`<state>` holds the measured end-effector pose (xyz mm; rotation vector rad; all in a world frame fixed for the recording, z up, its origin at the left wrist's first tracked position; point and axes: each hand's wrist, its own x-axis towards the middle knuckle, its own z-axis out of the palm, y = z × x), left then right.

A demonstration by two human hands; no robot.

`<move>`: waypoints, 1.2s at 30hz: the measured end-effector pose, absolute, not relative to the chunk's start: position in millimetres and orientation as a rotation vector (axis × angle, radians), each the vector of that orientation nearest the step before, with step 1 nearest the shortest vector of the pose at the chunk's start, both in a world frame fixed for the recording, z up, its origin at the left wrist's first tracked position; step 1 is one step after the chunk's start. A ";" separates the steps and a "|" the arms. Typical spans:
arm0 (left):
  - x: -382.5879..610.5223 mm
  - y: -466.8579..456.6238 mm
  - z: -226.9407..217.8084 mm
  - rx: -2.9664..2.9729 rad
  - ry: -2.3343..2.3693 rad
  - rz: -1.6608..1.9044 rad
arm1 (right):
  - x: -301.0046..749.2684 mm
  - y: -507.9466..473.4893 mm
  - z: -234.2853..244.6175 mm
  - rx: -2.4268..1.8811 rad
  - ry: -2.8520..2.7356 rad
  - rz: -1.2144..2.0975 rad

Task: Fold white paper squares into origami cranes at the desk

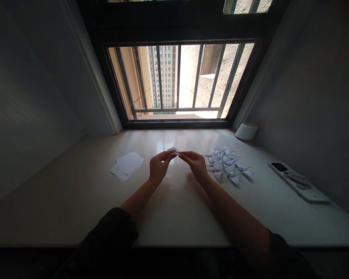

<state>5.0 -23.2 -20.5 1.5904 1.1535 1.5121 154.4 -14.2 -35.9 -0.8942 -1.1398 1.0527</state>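
Both hands pinch one small piece of folded white paper (172, 149), held up over the middle of the white sill. My left hand (159, 164) grips its left side between thumb and fingers. On the other side, the fingertips of my right hand (196, 162) close on the paper's lower right corner. The fingers partly cover it, so its exact fold shape is hard to make out. Right of my right hand lies a cluster of folded white paper cranes (227, 162). A few loose square paper sheets (129, 163) lie stacked unevenly to the left of my left hand.
A white phone (299, 184) lies by the right wall. In the far right corner stands a small white round object (246, 131). A dark-framed window (177, 124) with bars outside closes off the back of the sill (174, 217). The sill's front edge runs beneath my forearms.
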 end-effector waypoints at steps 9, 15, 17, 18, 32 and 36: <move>10.1 -24.6 -19.5 1.367 1.048 1.551 | 153.3 -14.3 -35.3 -0.919 -1.111 1.041; 11.6 -23.6 -20.1 1.283 0.988 1.542 | 149.3 -16.1 -32.4 -0.823 -1.079 1.043; 11.9 -24.0 -19.7 1.313 0.996 1.549 | 147.5 -17.7 -31.3 -0.794 -1.059 1.047; 11.9 -24.2 -19.3 1.328 1.005 1.553 | 146.9 -18.4 -30.8 -0.780 -1.049 1.046; 11.4 -24.7 -17.9 1.223 0.981 1.565 | 143.4 -20.7 -30.9 -0.802 -1.002 1.117; 11.6 -25.7 -17.3 1.234 0.989 1.558 | 143.6 -20.3 -32.0 -0.826 -1.000 1.121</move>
